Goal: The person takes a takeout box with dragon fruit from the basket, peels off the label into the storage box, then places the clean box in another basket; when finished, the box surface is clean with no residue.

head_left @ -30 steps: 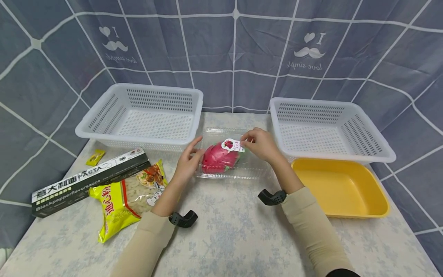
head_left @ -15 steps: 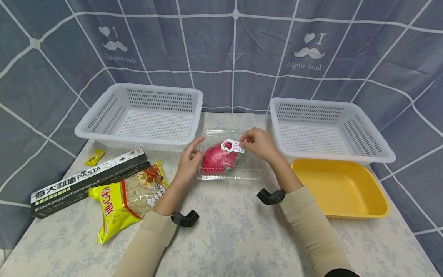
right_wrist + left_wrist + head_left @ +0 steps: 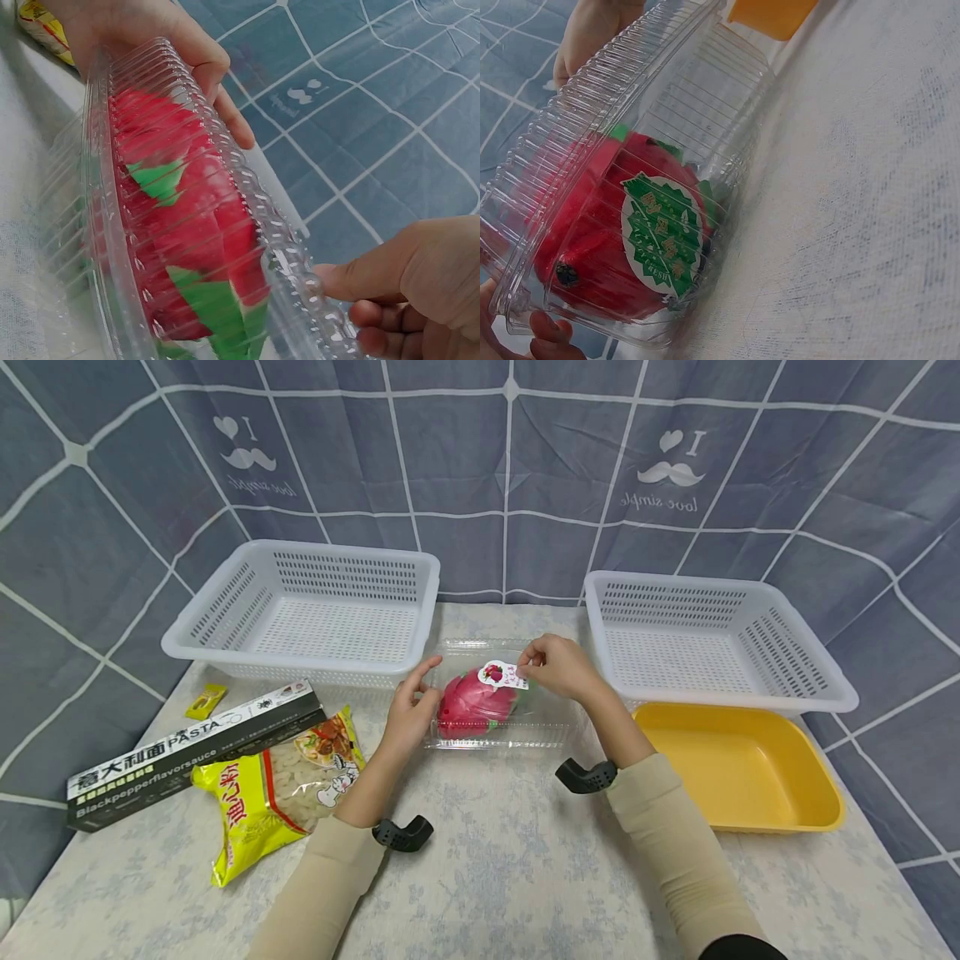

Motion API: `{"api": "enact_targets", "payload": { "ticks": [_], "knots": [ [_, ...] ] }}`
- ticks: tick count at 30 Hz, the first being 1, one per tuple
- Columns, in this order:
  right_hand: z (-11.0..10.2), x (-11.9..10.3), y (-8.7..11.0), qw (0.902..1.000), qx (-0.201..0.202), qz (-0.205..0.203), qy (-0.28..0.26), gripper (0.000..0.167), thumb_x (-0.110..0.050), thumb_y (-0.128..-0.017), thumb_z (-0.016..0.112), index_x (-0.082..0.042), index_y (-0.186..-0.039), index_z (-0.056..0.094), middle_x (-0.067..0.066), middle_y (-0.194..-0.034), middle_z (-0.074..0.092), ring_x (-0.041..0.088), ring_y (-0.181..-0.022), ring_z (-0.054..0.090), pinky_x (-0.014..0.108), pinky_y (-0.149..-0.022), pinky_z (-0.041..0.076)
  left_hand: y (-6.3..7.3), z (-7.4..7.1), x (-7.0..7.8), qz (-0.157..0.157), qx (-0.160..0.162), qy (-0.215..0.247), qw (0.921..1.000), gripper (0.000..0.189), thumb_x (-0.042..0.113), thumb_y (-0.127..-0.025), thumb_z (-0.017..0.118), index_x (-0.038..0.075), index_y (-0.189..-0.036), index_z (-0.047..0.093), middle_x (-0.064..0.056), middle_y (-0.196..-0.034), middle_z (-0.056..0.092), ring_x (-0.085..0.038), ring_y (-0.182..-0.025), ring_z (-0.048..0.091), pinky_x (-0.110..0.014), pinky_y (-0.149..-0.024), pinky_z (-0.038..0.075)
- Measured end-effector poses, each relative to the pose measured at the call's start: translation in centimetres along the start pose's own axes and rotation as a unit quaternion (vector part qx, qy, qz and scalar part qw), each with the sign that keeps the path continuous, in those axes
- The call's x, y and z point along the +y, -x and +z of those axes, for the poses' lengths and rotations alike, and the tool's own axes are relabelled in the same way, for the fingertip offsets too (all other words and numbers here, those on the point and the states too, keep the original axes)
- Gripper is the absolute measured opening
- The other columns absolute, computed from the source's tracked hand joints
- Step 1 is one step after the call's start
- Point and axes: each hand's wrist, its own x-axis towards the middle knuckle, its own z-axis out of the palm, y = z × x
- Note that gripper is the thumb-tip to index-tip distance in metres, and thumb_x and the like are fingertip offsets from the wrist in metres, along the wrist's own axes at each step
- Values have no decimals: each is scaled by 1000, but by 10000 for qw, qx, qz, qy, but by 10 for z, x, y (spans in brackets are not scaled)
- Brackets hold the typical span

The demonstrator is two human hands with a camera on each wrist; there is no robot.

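A clear plastic clamshell box [image 3: 551, 733] lies in the middle of the table, its lid down over a red dragon fruit [image 3: 468, 706] with green scales. An oval green-and-white label [image 3: 664, 232] faces the left wrist camera. On the lid is a white sticker [image 3: 501, 675] with a fruit picture. My right hand [image 3: 558, 667] pinches this sticker's right end between thumb and index finger. My left hand [image 3: 412, 710] rests against the box's left end, index finger extended, its fingertips [image 3: 546, 328] at the corner.
Two white slotted baskets [image 3: 300, 656] stand at the back, one each side. A yellow tub [image 3: 750, 768] sits front right. At left lie a black pasta box [image 3: 195, 747], a yellow bag of pasta [image 3: 262, 793] and a small yellow packet [image 3: 206, 702]. A grey-blue curtain [image 3: 465, 468] hangs behind.
The right hand has shifted slightly left, and the sticker's right end lies closer to the lid. The left hand and the box have hardly moved.
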Motion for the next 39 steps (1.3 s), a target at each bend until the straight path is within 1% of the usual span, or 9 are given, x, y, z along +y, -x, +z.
{"api": "enact_targets", "payload": {
  "ticks": [5, 10, 15, 21, 24, 30, 33, 39],
  "knots": [
    [0, -1, -1, 10000, -81, -27, 11, 9, -11, -87, 70, -3, -92, 70, 4, -79, 52, 20, -74, 47, 31, -67, 38, 0, 0, 0, 9, 7, 0, 10000, 52, 10, -90, 49, 17, -142, 51, -7, -98, 42, -11, -62, 38, -21, -53, 34],
    [-2, -3, -2, 9997, -255, 5, -10, 7, -9, -87, 69, -3, -90, 70, 4, -77, 52, 20, -72, 47, 31, -66, 38, 0, 0, 0, 34, 69, 9, 10000, 53, 8, -89, 50, 17, -141, 52, -7, -97, 43, -10, -61, 38, -21, -53, 35],
    [-3, -3, -3, 9993, -373, 19, -76, 6, -9, -87, 69, -3, -90, 69, 3, -75, 52, 19, -71, 46, 31, -66, 38, 1, 0, 1, 8, 49, 43, 10000, 53, 6, -90, 50, 15, -142, 50, -8, -98, 44, -10, -61, 38, -22, -53, 35],
    [-2, -2, -2, 9995, -264, -129, -128, 5, -8, -85, 69, -4, -87, 68, 4, -78, 53, 20, -76, 48, 32, -69, 39, 1, 1, 2, 64, 109, -3, 9999, 54, 6, -89, 49, 16, -141, 52, -8, -96, 44, -9, -61, 38, -21, -53, 35],
    [-2, -2, -1, 9995, -172, -212, -127, 5, -9, -84, 69, -4, -85, 68, 4, -79, 56, 21, -76, 50, 32, -70, 40, 1, 1, 1, 48, 107, -51, 9999, 53, 7, -88, 49, 17, -141, 52, -8, -96, 45, -10, -62, 39, -21, -54, 36],
    [-2, -5, 2, 9993, 32, -297, -246, 5, -11, -84, 68, -6, -84, 68, 3, -77, 62, 20, -72, 52, 31, -65, 41, 1, 1, 1, 21, 64, -20, 10000, 52, 8, -89, 48, 18, -140, 52, -7, -97, 44, -13, -63, 38, -22, -54, 34],
    [-1, -5, 3, 9990, 121, -308, -307, 6, -10, -86, 66, -5, -86, 68, 4, -78, 63, 20, -73, 53, 31, -64, 41, 1, 1, 1, 12, 62, 12, 10000, 52, 8, -89, 48, 18, -140, 52, -7, -97, 43, -13, -63, 38, -22, -54, 34],
    [-2, -7, 5, 9985, 204, -277, -424, 9, -7, -88, 61, -2, -92, 68, 8, -82, 63, 23, -79, 55, 32, -71, 43, 1, 1, 0, 31, 62, 49, 10000, 53, 8, -89, 48, 18, -141, 52, -6, -95, 44, -12, -62, 38, -22, -54, 34]
  ]
}}
